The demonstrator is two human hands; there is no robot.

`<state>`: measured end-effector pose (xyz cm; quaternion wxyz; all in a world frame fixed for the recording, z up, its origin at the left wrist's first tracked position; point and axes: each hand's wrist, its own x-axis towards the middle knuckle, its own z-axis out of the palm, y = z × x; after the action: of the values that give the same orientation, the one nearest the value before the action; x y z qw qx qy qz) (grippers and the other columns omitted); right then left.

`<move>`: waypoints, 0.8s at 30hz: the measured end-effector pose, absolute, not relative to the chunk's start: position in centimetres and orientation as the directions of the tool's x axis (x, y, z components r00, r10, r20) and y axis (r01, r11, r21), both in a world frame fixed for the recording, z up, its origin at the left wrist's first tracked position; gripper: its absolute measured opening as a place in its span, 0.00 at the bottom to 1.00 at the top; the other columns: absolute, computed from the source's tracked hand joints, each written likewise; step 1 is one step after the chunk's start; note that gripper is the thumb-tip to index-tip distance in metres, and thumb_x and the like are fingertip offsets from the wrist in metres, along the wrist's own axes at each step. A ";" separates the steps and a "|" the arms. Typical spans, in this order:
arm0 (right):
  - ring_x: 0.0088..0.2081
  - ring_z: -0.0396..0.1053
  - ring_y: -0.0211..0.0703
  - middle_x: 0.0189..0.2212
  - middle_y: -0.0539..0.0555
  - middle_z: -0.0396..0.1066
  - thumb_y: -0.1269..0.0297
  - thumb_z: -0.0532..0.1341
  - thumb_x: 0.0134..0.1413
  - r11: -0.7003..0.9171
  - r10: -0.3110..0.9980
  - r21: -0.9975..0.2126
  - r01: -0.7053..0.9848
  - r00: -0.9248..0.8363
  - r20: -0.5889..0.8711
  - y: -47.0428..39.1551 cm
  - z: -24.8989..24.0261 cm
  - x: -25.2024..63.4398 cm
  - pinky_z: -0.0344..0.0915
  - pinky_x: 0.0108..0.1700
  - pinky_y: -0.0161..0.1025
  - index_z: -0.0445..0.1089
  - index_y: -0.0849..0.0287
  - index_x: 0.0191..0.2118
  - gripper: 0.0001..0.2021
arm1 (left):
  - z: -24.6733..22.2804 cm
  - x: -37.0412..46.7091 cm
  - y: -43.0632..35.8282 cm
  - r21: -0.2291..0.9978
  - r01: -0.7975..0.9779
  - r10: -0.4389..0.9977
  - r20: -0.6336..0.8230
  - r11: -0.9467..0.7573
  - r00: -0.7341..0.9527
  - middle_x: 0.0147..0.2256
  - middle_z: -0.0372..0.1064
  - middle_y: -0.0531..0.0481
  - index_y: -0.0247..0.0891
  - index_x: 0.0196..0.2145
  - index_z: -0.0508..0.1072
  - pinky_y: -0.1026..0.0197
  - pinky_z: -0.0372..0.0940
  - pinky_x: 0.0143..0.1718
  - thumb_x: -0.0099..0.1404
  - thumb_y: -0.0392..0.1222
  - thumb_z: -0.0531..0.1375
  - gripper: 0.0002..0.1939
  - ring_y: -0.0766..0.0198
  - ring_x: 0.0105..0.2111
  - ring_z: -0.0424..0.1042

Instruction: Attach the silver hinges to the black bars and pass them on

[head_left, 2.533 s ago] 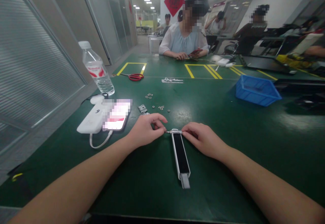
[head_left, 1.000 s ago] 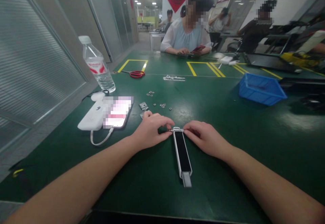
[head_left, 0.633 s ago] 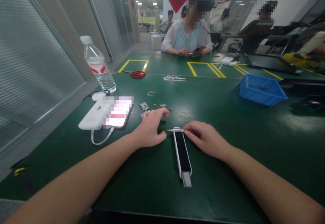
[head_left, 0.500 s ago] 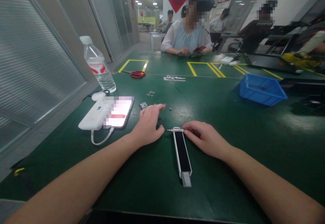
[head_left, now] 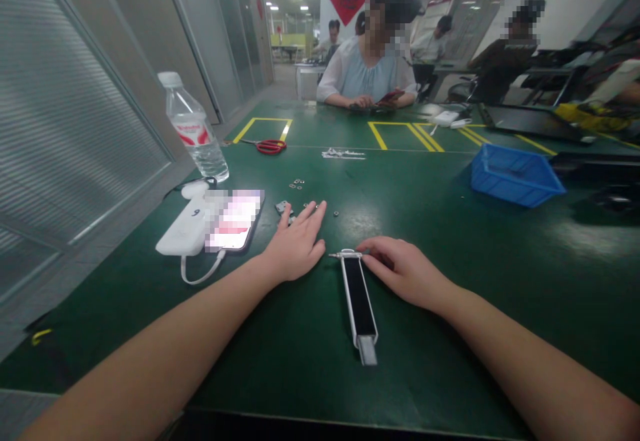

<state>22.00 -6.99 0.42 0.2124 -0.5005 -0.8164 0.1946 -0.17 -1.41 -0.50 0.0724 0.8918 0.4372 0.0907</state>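
Green table (head_left: 425, 368): spreads under left hand (head_left: 297, 248) and right hand (head_left: 400, 271), marked with yellow tape (head_left: 377, 136) far beyond both
Person opposite (head_left: 367, 74): sits past the far edge, ahead of both hands, in a pale top with sheer sleeves; holds a dark red flat thing (head_left: 390, 98)
Blue bin (head_left: 520, 184): stands ahead and to the right of the right hand, well apart from it
Water bottle (head_left: 193, 136): stands tilted in view, ahead and to the left of the left hand, with white cap and red-and-white label
Right hand: narrowed, thumb and forefinger closed on the near-side end of a metal rod (head_left: 344, 255)
Left hand: wide, palm down, fingers fanned and pointing away from the wearer, holding nothing visible
White power bank (head_left: 183, 229): lies left of the left hand, joined by a white cable (head_left: 193, 280) to the phone
Phone (head_left: 235, 222): lies just left of the left hand, screen lit and partly blurred out
Black-and-white strip (head_left: 359, 298): lies between both hands, far end beside the right fingertips, grey tab (head_left: 369, 351) toward the wearer
Red-handled scissors (head_left: 271, 146): lie well ahead of the left hand
White scraps (head_left: 343, 154): lie in a small row ahead of both hands
Metal bracket (head_left: 283, 208): lies at the left fingertips, partly covered; cannot tell if touching
Metal rod: crosses the strip's far end, thin tip pointing toward the left thumb, apart from it
Small rings (head_left: 297, 184): lie loosely grouped beyond the left fingertips
Single nut (head_left: 336, 214): lies just right of the left fingertips
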 end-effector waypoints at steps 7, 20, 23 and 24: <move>0.29 0.68 0.40 0.28 0.51 0.71 0.67 0.55 0.61 0.425 0.900 -0.520 0.741 -0.407 0.155 -7.0 0.4 22.0 0.63 0.34 0.39 0.71 0.59 0.43 0.09 | -0.2 -0.1 -1.6 0.266 0.765 0.808 0.116 -0.586 0.578 0.64 0.52 0.37 0.32 0.64 0.47 0.35 0.29 0.64 0.64 0.38 0.49 0.32 0.51 0.65 0.48; 0.27 0.66 0.40 0.27 0.51 0.68 0.66 0.55 0.60 0.440 0.895 -0.550 0.710 -0.400 0.200 -7.0 0.1 22.2 0.63 0.31 0.38 0.70 0.60 0.43 0.10 | 0.7 -0.4 -2.0 0.405 0.722 0.827 0.237 -0.562 0.510 0.35 0.74 0.53 0.40 0.54 0.61 0.45 0.49 0.52 0.63 0.32 0.54 0.21 0.57 0.42 0.71; 0.29 0.65 0.40 0.28 0.52 0.66 0.67 0.57 0.58 0.501 0.863 -0.552 0.667 -0.345 0.368 -7.1 0.1 22.4 0.64 0.31 0.38 0.69 0.59 0.42 0.08 | 0.9 -0.1 -2.4 0.548 0.630 0.832 0.301 -0.550 0.465 0.34 0.73 0.53 0.39 0.51 0.62 0.47 0.55 0.51 0.62 0.33 0.56 0.18 0.60 0.39 0.72; 0.30 0.65 0.40 0.28 0.52 0.66 0.67 0.57 0.57 0.528 0.842 -0.542 0.654 -0.316 0.438 -7.1 0.1 22.4 0.64 0.31 0.38 0.68 0.59 0.42 0.08 | 1.0 0.0 -2.6 0.639 0.556 0.841 0.322 -0.532 0.436 0.33 0.73 0.53 0.38 0.50 0.62 0.50 0.59 0.49 0.62 0.34 0.57 0.18 0.62 0.36 0.73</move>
<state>22.42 -7.10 0.13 0.3514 -0.4673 -0.8002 0.1335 0.00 -2.61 1.01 0.2260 0.8166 0.4275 0.3152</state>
